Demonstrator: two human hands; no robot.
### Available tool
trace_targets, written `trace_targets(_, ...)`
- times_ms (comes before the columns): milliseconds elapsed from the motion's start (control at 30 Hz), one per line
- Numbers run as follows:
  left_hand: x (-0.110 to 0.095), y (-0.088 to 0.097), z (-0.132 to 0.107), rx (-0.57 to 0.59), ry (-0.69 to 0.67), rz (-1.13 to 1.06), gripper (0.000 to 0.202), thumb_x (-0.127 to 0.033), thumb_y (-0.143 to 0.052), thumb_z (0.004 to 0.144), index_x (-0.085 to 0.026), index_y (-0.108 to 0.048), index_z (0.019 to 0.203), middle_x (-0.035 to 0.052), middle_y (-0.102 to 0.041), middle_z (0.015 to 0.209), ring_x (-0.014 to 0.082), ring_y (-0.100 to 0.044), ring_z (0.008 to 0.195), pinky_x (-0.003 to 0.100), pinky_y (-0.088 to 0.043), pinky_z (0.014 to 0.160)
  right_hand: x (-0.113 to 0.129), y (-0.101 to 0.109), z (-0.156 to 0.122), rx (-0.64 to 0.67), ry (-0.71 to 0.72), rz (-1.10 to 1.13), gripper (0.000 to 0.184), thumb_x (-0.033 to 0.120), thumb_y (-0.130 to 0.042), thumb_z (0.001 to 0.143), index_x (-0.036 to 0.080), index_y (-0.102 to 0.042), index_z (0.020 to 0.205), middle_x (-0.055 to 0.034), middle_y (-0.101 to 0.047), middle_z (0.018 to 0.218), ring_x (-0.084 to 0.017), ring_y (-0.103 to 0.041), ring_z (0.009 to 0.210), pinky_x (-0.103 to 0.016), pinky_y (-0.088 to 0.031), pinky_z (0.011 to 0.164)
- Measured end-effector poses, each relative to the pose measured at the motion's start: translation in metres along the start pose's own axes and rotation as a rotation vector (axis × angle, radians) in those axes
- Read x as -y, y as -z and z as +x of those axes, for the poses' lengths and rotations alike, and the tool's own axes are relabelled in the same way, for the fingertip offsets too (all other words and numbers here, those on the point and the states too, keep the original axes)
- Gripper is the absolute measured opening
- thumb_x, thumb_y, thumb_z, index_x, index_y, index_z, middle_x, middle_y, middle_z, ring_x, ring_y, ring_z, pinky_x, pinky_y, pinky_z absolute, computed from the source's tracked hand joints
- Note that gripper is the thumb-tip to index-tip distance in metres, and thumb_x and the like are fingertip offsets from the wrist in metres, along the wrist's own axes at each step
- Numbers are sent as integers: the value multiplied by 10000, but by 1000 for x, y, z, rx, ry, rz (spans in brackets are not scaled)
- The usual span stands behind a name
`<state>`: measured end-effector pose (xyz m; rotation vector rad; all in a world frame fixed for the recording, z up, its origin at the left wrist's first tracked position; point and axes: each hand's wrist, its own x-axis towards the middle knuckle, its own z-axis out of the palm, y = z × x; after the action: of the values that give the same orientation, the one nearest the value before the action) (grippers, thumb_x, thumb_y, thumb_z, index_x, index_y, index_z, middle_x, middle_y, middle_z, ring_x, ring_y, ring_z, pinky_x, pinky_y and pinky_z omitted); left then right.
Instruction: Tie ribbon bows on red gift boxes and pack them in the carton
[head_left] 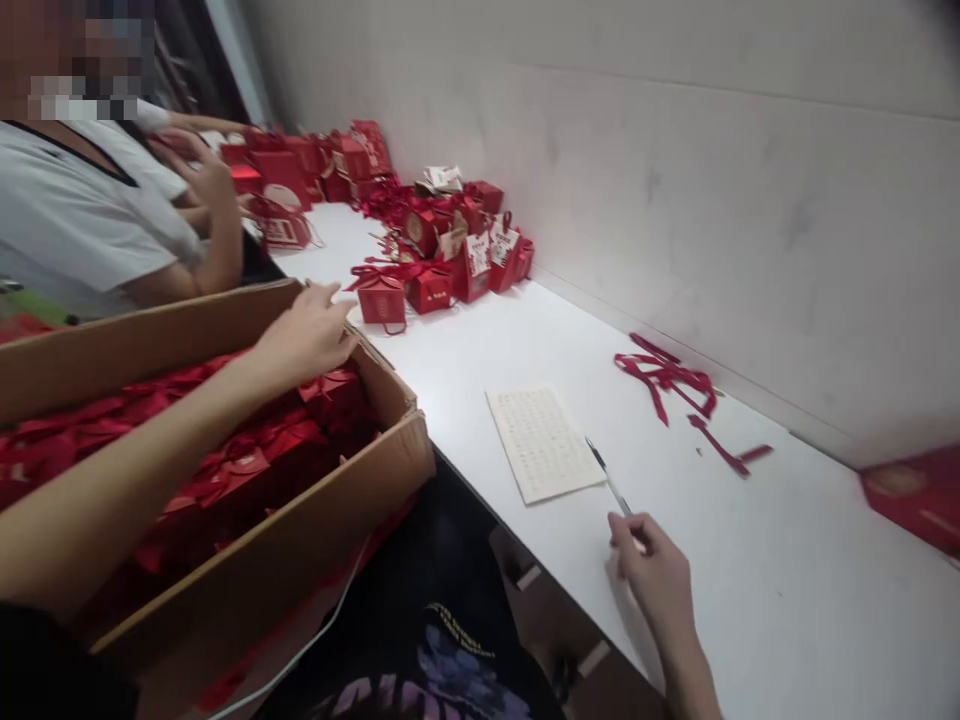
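My left hand [311,330] reaches across the cardboard box [360,450], above its far corner. Its fingers are partly stretched out and point toward a small red gift box [381,302] on the table, apart from it. Nothing shows in that hand. Under my left arm, the cardboard box is filled with red gift boxes with ribbons [247,455]. On the right, my right hand [651,565] pinches one end of a pen [613,482] at the table's near edge. The pen's dark end lies beside a sheet of paper [547,440] covered in rows of small marks.
Loose red ribbons [667,375] lie along the wall on the white table [750,560]. A cluster of red gift boxes [472,265] stands farther back. At the right edge is another red item [915,495]. People in white shirts [90,220] stand at the left.
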<state>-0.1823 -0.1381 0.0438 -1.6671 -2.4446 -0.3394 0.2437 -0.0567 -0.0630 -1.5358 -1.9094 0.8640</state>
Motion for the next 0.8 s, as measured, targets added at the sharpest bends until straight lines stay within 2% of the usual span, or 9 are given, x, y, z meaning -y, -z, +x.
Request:
trace_targets(100,-73,16,29,-43,-301,-122,428,-231,-406,835,-76,-427,1233,123,-402,1269,255,-369,1203,364,-251,1039,-1,14,41,-40,178,-200,366,552,-491,751,198,-481,655,-33,-561,645,-182,-518,594,-302,-395,590)
trace_targets(133,-99,10,36,49,-378,-166,419,-249,-418,833,-89,-446,1219,115,-442,1219,252,-418,1151,370,-293,1007,-1,15,55,-28,248,-261,347,533,-508,746,194,-486,678,-57,-574,701,-200,-527,670,-317,-396,633)
trace_targets(233,-165,-34,47,335,-522,-206,410,-304,-483,801,-112,-514,1162,120,-539,1094,263,-529,999,383,-392,892,-2,7,86,85,300,-368,296,473,-500,766,177,-504,753,-76,-567,763,-208,-523,730,-325,-383,644)
trace_targets(300,-189,-72,44,470,-580,-221,438,-350,-501,794,-102,-521,1155,170,-520,1141,323,-496,1047,445,-372,891,-6,-1,93,125,276,-379,256,425,-500,776,170,-515,789,-52,-553,724,-190,-519,668,-311,-381,604)
trace_targets(367,-196,-102,37,526,-617,-273,463,-346,-573,742,-137,-524,1152,177,-464,1237,362,-404,1152,500,-288,952,-11,-7,93,118,289,-370,216,371,-492,786,164,-529,834,-34,-541,691,-185,-511,632,-310,-387,596)
trace_targets(467,-193,-123,29,604,-663,-301,493,-341,-630,684,-200,-527,1145,150,-423,1295,374,-321,1207,545,-210,976,-18,-9,88,82,322,-356,248,290,-442,795,143,-537,971,-30,-529,687,-192,-505,634,-321,-394,614)
trace_targets(567,-189,-125,32,676,-674,-259,515,-368,-610,694,-226,-503,1177,151,-424,1288,358,-337,1186,533,-248,955,-20,-3,87,25,268,-266,363,257,-417,791,144,-501,1125,-1,-506,650,-168,-474,561,-304,-387,575)
trace_targets(700,-188,-124,41,719,-668,-300,553,-371,-634,660,-247,-508,1184,138,-399,1321,366,-318,1210,533,-232,969,-12,8,88,-190,192,125,256,268,-395,781,170,-597,905,3,-496,619,-148,-475,560,-291,-408,570)
trace_targets(800,-187,-123,43,744,-656,-354,570,-362,-659,622,-240,-533,1164,131,-398,1330,376,-314,1219,530,-217,983,3,4,81,-105,154,578,228,302,-495,726,188,-564,912,-16,-564,707,-165,-553,676,-311,-459,640)
